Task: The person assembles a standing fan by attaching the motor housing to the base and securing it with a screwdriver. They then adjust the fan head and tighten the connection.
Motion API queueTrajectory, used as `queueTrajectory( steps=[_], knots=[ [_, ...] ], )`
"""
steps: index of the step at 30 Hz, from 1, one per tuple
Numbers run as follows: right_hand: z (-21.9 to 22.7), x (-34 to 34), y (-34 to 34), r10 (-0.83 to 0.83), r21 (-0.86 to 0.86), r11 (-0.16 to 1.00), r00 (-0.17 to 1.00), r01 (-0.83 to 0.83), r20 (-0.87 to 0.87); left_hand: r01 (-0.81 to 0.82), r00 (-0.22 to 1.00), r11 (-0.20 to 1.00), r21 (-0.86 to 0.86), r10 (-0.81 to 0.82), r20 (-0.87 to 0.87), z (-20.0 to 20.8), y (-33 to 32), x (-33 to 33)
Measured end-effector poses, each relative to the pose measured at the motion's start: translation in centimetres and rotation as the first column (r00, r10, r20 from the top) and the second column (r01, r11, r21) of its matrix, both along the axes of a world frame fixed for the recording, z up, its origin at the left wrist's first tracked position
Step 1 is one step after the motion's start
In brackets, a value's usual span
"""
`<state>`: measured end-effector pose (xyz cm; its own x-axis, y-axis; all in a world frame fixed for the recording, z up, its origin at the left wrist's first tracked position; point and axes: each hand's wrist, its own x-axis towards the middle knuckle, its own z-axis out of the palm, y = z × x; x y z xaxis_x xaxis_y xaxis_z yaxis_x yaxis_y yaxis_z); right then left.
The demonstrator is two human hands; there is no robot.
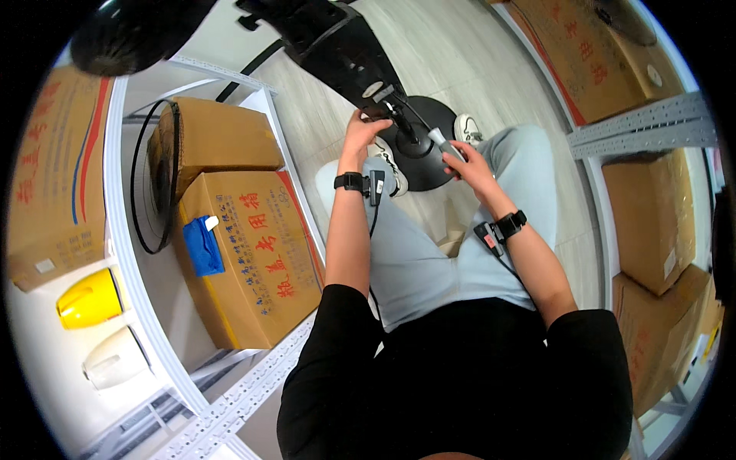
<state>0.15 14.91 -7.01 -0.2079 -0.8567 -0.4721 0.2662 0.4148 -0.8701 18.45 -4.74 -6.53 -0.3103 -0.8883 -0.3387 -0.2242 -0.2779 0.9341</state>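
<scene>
In front of my knees a black stand fan [337,57] rises from a round black base [425,169]. My left hand [363,136] is at the lower end of its dark housing, thumb on the near side and the other fingers partly hidden behind it. My right hand [471,166] is closed around the grey handle of a screwdriver [438,138]. The screwdriver's shaft slants up and left toward the housing, close to a small round pale spot; whether its tip touches a screw is too small to tell.
On the left, a white metal rack [272,126] holds cardboard boxes [257,253], a round black fan grille [156,176], a blue packet [204,247], and yellow [90,299] and white cup-shaped parts [115,358]. More boxes [648,218] fill the right rack. My shoes [389,165] flank the base.
</scene>
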Motion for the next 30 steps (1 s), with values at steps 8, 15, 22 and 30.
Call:
queueTrajectory(
  steps=[8,15,22,30],
  knots=[
    [4.0,-1.2,2.7,0.019,-0.019,1.0,0.998,-0.021,-0.064,-0.088,0.705,0.777,0.624,0.491,-0.512,-1.3,3.3,3.0],
    [8.6,1.4,3.6,0.133,-0.083,0.983,0.946,-0.164,-0.296,-0.061,0.63,0.814,0.578,0.481,-0.61,-1.2,6.0,3.8],
    [8.8,3.0,1.8,0.181,-0.09,0.967,0.892,-0.238,-0.413,-0.09,0.668,0.883,0.461,0.397,-0.63,-1.4,6.0,4.1],
    [8.7,3.9,1.5,0.157,-0.096,0.972,0.897,-0.215,-0.414,-0.104,0.602,0.899,0.425,0.397,-0.693,-1.7,5.7,4.0]
  ],
)
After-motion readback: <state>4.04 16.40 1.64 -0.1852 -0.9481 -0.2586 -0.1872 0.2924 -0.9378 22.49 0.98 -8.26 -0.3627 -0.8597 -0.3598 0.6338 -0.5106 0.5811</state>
